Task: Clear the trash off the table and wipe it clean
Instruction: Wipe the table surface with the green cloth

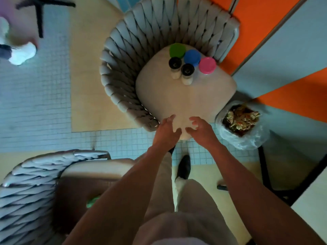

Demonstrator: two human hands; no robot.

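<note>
Both my hands reach out over the front edge of a beige chair cushion (pixel 185 96). My left hand (pixel 167 130) is empty, its fingers spread and relaxed. My right hand (pixel 199 129) is empty too, its fingers loosely bent. On the cushion's far part stand a green-lidded jar (pixel 177 50), a blue-lidded jar (pixel 192 57), a pink-lidded jar (pixel 207 65) and two black-capped shakers (pixel 175 63) (pixel 187 69). To the right, a trash bin lined with a clear bag (pixel 242 126) holds food scraps.
The woven grey chair (pixel 123 71) wraps round the cushion. A second woven chair (pixel 35 188) stands at lower left, something green (pixel 92 201) on its seat. A table edge (pixel 311 200) and black legs are at right. Another person's feet (pixel 21 53) are at upper left.
</note>
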